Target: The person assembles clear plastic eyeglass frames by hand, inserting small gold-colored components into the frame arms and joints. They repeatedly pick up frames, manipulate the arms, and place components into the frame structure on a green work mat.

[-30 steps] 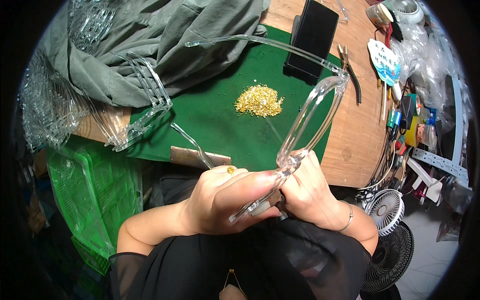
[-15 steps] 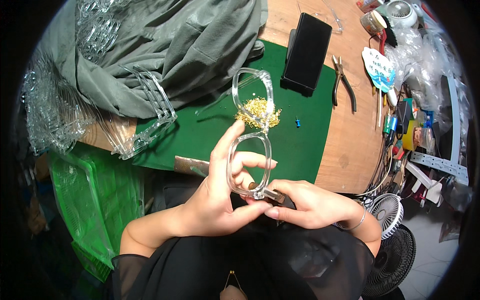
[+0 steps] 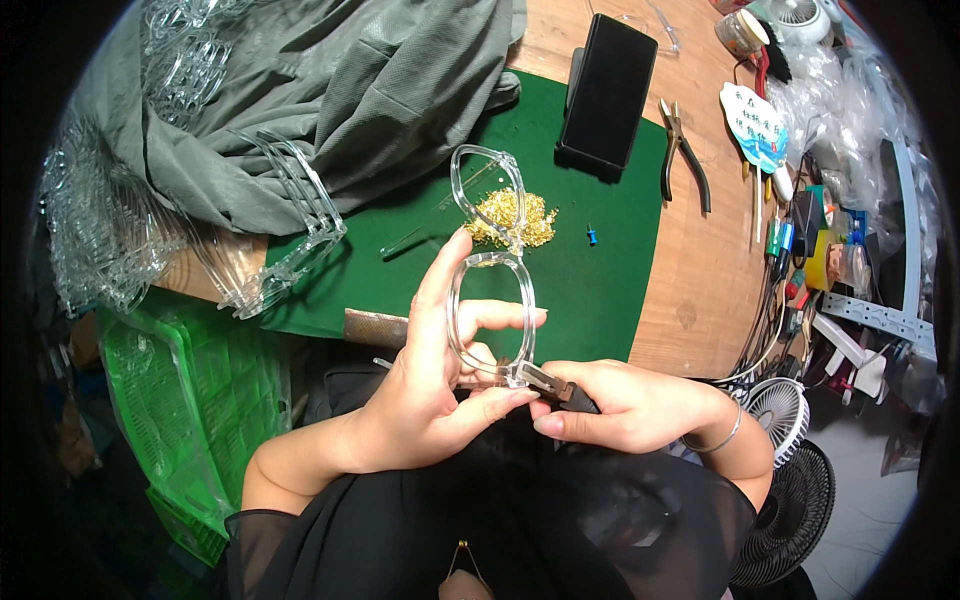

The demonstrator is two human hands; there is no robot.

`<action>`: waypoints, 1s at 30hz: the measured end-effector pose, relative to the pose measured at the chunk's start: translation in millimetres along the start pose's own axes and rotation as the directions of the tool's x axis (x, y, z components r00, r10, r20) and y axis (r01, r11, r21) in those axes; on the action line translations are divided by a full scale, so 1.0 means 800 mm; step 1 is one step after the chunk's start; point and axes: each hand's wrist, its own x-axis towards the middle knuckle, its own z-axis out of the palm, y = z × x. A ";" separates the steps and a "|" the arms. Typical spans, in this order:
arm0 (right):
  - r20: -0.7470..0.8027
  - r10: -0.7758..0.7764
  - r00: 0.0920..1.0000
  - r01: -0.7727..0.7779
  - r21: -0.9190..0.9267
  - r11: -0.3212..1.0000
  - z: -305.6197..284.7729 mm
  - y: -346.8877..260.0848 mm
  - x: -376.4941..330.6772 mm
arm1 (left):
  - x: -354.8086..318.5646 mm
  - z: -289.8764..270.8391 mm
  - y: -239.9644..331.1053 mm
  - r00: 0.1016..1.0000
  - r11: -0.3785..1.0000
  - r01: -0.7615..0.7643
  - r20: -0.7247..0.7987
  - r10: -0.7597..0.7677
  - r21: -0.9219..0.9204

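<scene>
My left hand holds a clear plastic eyeglass frame, with no dark lenses to be seen, upright over the mat. Its forefinger reaches up beside the rims, while the thumb and other fingers pinch near the lower end corner. Closed round a pair of pliers, my right hand brings the jaws against that same corner of the frame. Whether the jaws grip a small part there is hidden. Beyond the upper rim lies a heap of tiny gold-coloured metal parts on the green mat.
A blue push pin, a black phone and cutting pliers lie at the right. Several clear frames pile up at left beside grey cloth. A green crate stands lower left; a white fan lower right.
The eyeglass frame has tilted and shifted slightly left, its upper rim sinking a little. Both hands keep their holds, and the pliers stay at the same corner.
</scene>
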 end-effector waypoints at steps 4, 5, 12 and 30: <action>-0.041 0.072 0.997 -0.075 -0.070 0.995 -0.002 -0.012 -0.001 | -0.001 -0.001 -0.001 0.998 0.997 0.065 -0.009 -0.065 -0.033; -0.055 0.083 0.995 -0.087 -0.087 0.992 -0.001 -0.013 0.000 | -0.001 -0.001 -0.002 0.996 0.993 0.091 -0.017 -0.093 -0.072; -0.289 0.008 0.957 -0.107 -0.329 0.938 0.018 -0.005 0.002 | 0.000 0.009 -0.004 0.963 0.966 0.177 -0.170 -0.210 -0.190; -0.693 -0.335 0.638 -0.066 -0.483 0.873 -0.021 0.053 0.051 | -0.012 -0.016 0.018 0.950 0.948 -0.113 -0.312 0.016 -0.298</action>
